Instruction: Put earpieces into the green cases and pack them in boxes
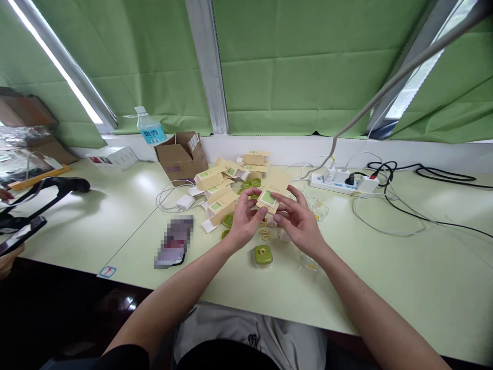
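Between both hands is a small beige carton point(268, 198) with a green square on its face, raised above the table. My left hand point(246, 218) pinches its left side with thumb and fingers. The fingers of my right hand point(300, 221) press on its right side. A green square box point(263, 255) with a clear base and a small yellow ring on its lid sits on the table below. Small yellow ring pieces point(264, 234) lie just beyond it. Several beige cartons point(221, 203) with flaps open are heaped to the left, beside green lids point(228, 221).
Behind the cartons stands a brown cardboard box point(179, 159) beside a bottle point(151, 127). A phone point(175, 241) lies left. Clear containers point(318, 208) and a power strip point(339, 182) with cables are right. At far left is another person's hand point(10, 259).
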The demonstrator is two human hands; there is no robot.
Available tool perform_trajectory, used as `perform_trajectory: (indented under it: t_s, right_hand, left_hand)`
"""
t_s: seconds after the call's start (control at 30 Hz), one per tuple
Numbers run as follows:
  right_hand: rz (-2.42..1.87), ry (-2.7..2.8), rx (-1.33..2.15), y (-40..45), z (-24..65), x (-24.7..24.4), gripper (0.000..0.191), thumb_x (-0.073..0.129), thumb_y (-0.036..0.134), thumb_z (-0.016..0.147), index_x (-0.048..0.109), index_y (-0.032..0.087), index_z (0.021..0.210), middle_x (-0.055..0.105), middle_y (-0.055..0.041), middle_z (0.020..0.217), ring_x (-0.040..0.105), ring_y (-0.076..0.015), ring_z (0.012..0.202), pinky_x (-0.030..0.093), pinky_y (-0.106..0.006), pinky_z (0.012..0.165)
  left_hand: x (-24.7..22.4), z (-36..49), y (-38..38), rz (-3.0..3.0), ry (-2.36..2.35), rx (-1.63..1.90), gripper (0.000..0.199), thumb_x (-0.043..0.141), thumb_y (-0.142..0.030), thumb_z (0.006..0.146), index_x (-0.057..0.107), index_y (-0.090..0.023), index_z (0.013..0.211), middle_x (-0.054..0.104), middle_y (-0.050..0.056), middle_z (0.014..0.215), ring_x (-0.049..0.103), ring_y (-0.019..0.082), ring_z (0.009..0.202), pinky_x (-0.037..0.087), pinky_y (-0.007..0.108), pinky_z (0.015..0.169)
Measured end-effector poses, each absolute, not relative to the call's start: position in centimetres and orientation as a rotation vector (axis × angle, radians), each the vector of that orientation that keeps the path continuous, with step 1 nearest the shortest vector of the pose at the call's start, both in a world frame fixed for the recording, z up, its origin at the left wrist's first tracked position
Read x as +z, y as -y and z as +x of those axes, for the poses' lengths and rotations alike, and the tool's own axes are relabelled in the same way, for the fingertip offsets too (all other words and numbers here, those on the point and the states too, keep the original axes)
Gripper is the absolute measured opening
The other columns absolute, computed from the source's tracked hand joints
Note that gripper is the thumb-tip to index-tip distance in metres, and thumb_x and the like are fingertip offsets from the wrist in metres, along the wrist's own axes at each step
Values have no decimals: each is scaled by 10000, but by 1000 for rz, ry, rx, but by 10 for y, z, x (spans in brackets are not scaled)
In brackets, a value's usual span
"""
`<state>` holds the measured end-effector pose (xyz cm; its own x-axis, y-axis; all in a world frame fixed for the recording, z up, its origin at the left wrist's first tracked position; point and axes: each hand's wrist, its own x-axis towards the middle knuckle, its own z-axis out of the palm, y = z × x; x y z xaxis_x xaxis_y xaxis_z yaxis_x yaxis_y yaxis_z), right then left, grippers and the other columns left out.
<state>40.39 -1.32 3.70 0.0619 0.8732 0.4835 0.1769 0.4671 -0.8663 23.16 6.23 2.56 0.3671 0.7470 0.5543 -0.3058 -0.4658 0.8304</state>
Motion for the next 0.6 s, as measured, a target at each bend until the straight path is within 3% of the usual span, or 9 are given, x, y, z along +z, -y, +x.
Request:
perform_trajectory:
  t_s: [0.1,0.23,0.43,0.6]
  right_hand:
    - [-973,1416,723,12,404,35,504,821,469,940,708,379,1424,289,-79,1713,693,-283,1318,672,-455,1066]
    - [-938,1393,708,9,405,33,498,876,437,893,742,383,1370,226,-66,1755,790,-204,1063,664,-481,1079]
    - [-973,1369,639,9,403,31,388,823,463,930,794,327,1293,295,-81,1756,788,-233,1085,729,-410,915]
    - [-1002,1379,551,12,400,32,336,779,436,965,805,320,1279,344,-91,1735,803,-217,1027,729,-419,929]
  left_hand:
    - [23,234,-65,1578,-403,1341,481,801,-512,936,555,-245,1251,675,83,1173,692,174,949,585,257,711]
    - [17,237,-69,1573,-460,1427,482,854,-527,881,621,-235,1185,648,89,1251,697,153,919,581,245,704]
    - [10,242,-68,1541,-487,1515,441,893,-485,844,670,-231,1126,593,62,1239,680,124,863,563,229,665]
    - [8,244,-67,1560,-489,1619,375,880,-480,861,708,-219,1069,571,49,1151,676,154,948,597,253,728]
